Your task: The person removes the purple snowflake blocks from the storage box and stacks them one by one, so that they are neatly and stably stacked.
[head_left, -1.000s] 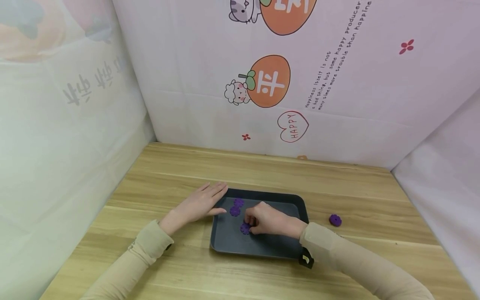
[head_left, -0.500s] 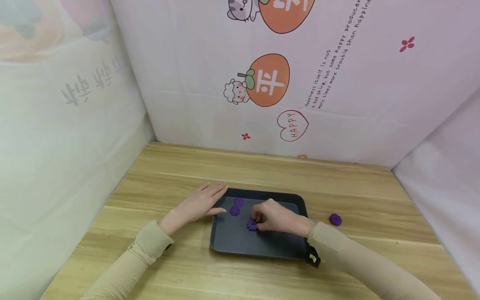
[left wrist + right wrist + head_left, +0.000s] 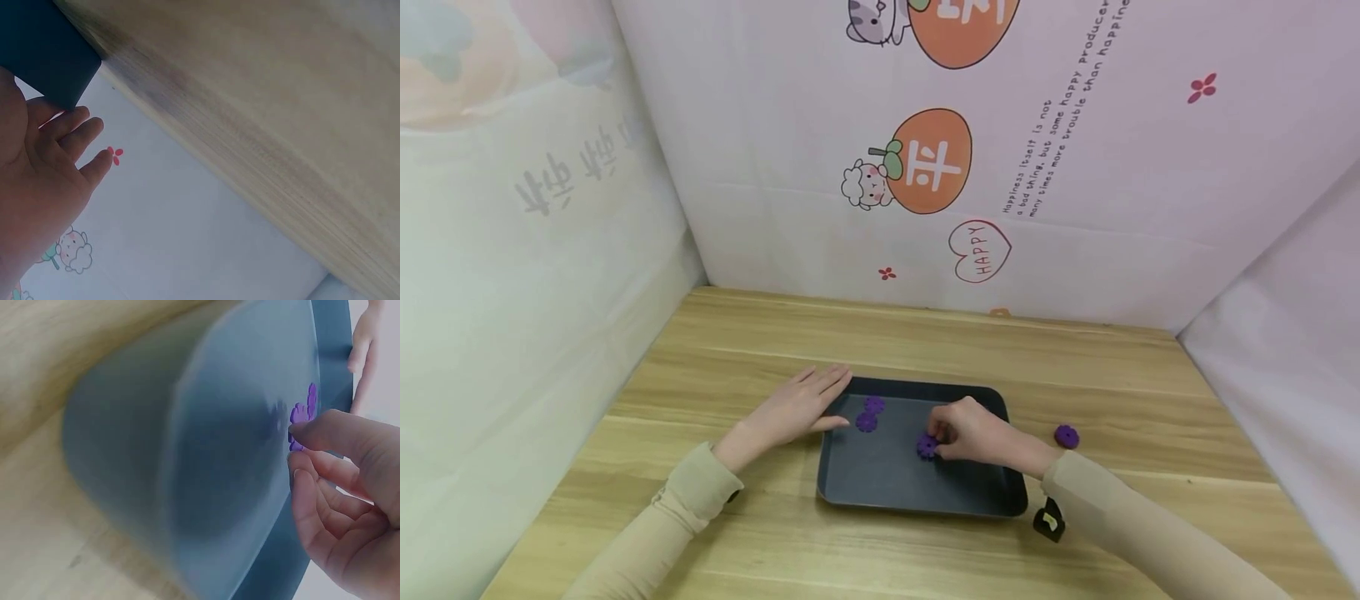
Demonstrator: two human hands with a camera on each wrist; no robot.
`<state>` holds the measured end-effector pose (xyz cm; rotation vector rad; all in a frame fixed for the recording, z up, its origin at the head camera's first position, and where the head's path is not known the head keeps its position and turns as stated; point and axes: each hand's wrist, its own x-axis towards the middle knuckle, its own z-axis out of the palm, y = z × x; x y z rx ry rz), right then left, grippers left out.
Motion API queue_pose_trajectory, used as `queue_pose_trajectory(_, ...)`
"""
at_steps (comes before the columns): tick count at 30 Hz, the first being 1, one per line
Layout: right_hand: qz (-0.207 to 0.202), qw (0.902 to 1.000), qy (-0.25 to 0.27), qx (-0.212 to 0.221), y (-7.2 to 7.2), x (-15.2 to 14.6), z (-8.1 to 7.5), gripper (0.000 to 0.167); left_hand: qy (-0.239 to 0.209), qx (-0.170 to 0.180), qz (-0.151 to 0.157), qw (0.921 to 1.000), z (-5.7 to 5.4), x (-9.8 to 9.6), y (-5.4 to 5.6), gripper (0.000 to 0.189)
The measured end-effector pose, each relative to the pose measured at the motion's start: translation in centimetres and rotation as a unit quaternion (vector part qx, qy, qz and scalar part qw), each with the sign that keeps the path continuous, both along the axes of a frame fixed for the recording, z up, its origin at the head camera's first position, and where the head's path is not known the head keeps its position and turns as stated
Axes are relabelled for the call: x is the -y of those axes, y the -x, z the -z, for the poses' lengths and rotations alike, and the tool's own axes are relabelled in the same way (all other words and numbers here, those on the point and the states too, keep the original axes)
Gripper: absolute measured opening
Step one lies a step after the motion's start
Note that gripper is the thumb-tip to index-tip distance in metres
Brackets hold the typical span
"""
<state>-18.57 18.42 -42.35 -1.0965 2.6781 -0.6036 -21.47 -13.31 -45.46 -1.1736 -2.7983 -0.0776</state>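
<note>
A dark rectangular baking tray (image 3: 917, 492) lies on the wooden table. My right hand (image 3: 973, 433) pinches a purple flower-shaped disc (image 3: 927, 447) between thumb and fingers, over the middle right of the tray. In the right wrist view the thumb covers part of this disc. Two more purple discs, a far disc (image 3: 874, 404) and a near disc (image 3: 867, 422), lie side by side near the tray's left end. With fingers extended, my left hand (image 3: 790, 408) rests on the tray's upper left corner. The left wrist view shows its fingers (image 3: 81, 137) by the tray corner (image 3: 56, 56).
Another purple disc (image 3: 1067, 437) lies on the table (image 3: 760, 542) to the right of the tray, beyond my right forearm. A black wrist strap (image 3: 1049, 521) shows below the right sleeve. White printed cloth (image 3: 820, 242) walls off the back and both sides.
My right hand has moved right across the tray, taking the pinched disc along. The left hand stays at the tray's corner, and the two discs by it have not moved.
</note>
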Motion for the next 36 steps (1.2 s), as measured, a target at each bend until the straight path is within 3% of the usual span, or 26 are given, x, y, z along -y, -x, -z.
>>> queue_pose_trajectory(22,0.009,0.9996,0.022,-0.016,0.2,-2.1,0.8,0.011,-0.006,-0.001,0.004,1.0,0.0,0.1,-0.1,0.076)
queue_pose_trajectory(28,0.017,0.999,0.031,-0.027,0.5,-3.1,0.1,0.013,-0.008,-0.003,0.004,1.0,0.1,0.1,0.0,0.076)
queue_pose_trajectory(36,0.066,0.9972,0.033,-0.011,0.6,-5.0,-1.1,0.014,-0.014,0.002,0.006,0.9999,0.1,0.0,0.1,0.076)
